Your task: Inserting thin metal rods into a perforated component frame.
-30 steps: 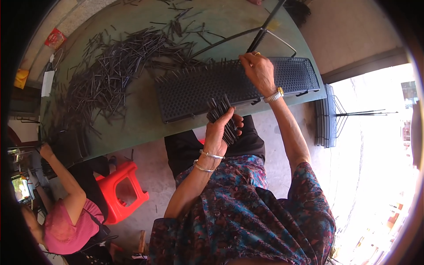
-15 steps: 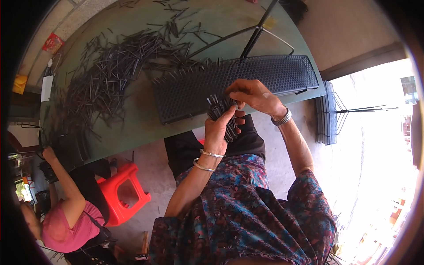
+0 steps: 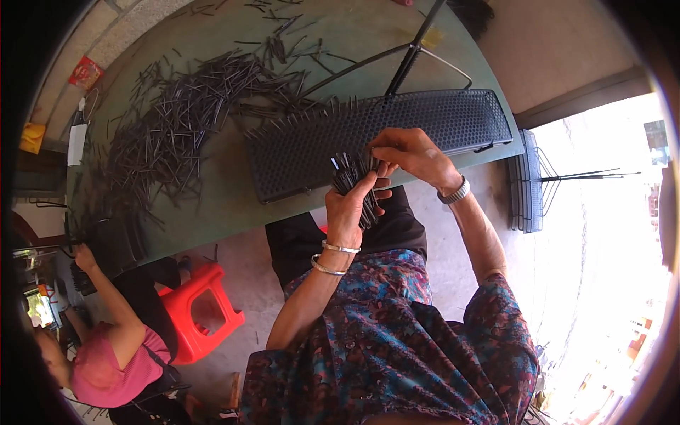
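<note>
My left hand point(image 3: 347, 207) is closed round a bundle of thin black rods point(image 3: 346, 170), their upper ends fanning out above the thumb. At the bundle's right edge my right hand point(image 3: 414, 157) pinches with thumb and forefinger; what lies between the fingertips is too small and dark to make out. Just beyond both hands a long black perforated panel point(image 3: 446, 117) lies on the green table point(image 3: 227, 209). Short rods point(image 3: 312, 110) stick up along the far left part of that panel.
A large heap of loose black rods point(image 3: 184, 106) covers the table's left part. A black rod frame point(image 3: 405, 64) stands behind the panel. At the left a co-worker in pink point(image 3: 120, 361) sits beside a red stool point(image 3: 230, 301). More panels point(image 3: 525, 180) stand at the right.
My right hand has shifted very slightly right at the bundle's edge. My left hand keeps its hold almost in place. The co-worker's hand has moved slightly.
</note>
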Demonstrator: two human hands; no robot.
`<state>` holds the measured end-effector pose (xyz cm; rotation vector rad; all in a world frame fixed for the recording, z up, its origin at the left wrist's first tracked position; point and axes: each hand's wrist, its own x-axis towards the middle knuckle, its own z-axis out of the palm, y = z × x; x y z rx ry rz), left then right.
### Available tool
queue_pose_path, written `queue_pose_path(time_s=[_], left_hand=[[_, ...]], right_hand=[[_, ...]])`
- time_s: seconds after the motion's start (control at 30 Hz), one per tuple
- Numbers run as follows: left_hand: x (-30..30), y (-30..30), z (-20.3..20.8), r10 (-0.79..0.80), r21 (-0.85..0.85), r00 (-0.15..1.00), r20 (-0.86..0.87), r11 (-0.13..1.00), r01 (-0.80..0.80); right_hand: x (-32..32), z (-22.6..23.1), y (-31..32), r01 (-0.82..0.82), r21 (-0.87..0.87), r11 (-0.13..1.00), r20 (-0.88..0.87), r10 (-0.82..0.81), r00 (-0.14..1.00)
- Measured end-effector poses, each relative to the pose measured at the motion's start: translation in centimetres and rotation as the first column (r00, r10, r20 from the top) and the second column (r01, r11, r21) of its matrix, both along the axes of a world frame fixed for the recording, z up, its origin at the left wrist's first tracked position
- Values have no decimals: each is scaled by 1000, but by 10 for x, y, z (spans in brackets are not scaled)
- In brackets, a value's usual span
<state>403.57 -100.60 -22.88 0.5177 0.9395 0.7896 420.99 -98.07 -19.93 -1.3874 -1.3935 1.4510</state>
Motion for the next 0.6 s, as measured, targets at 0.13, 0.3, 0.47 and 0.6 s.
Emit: queue_pose_path(time_s=[0.13,0.3,0.47,0.6], left_hand=[[0,1,0,-20,5,1000,-4,1000,20],[0,1,0,-42,18,999,-19,999,42],[1,0,-9,41,-129,989,140,991,-22],[-3,4,-16,27,-202,978,205,979,15]], right_hand=[[0,0,-1,51,20,999,20,-51,998],[1,-4,-1,39,5,999,5,-39,999],[7,11,-3,69,135,988,93,-81,992],[20,20,11,292,562,774,315,-527,789]])
